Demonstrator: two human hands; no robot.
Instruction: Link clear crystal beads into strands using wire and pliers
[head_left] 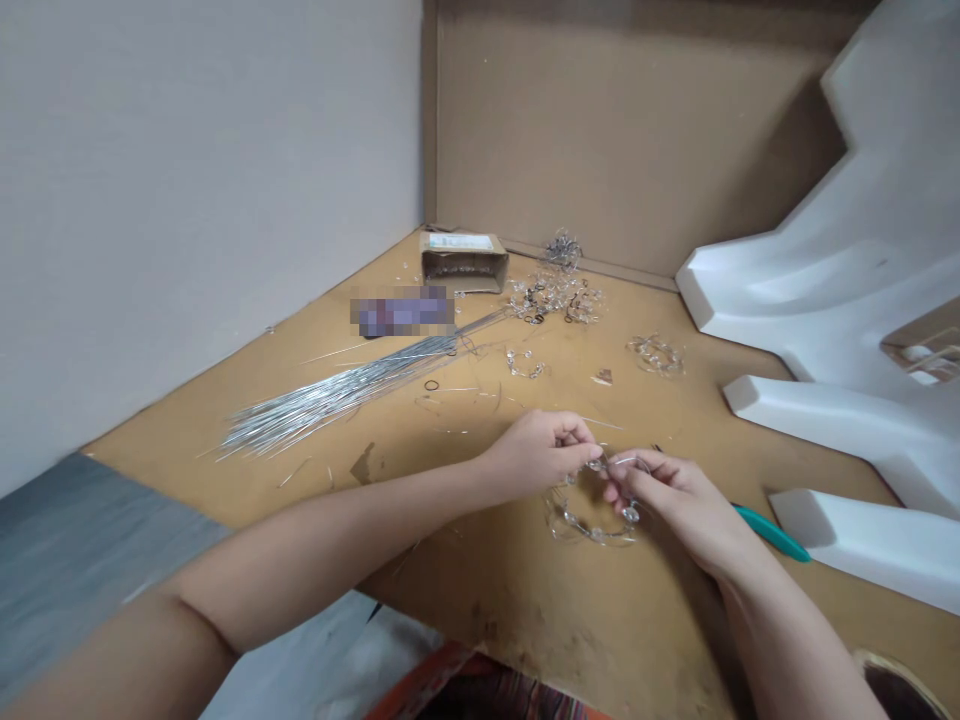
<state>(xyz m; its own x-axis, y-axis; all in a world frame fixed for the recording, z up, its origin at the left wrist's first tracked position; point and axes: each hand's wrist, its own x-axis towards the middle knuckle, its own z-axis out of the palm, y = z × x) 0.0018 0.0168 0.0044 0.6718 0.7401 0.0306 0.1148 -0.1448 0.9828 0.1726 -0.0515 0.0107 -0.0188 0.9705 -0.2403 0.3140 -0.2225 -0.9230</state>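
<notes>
Both of my hands meet over the front right of the table, around a ring of thin wire strung with clear beads. My left hand pinches the ring's upper edge between thumb and fingers. Close beside it, my right hand is closed on the ring's right side, near a loose wire end. The lower part of the ring hangs below the fingers, with several clear beads showing. The exact spot between the fingertips is too small to make out. A teal tool handle lies just right of my right wrist.
A bundle of straight silver wires lies left of centre. Behind it are a small open cardboard box and a blurred purple item. Beaded wire pieces are heaped at the back. White molded foam borders the right side.
</notes>
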